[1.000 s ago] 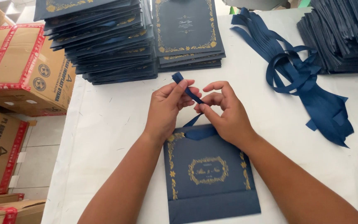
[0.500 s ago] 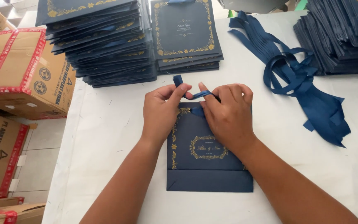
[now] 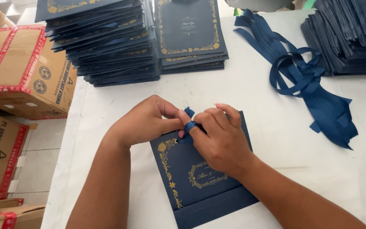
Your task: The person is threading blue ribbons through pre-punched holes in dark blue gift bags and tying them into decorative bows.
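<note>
Bag (image 3: 200, 178) now rotated, top edge up-left; left hand (image 3: 147, 121) and right hand (image 3: 217, 140) both pinch ribbon (image 3: 188, 124) at that edge.

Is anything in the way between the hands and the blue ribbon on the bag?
No, nothing visible. The left hand and right hand already pinch the ribbon at the top edge of the flat blue bag. The loose ribbons and bag stacks lie farther off.
</note>
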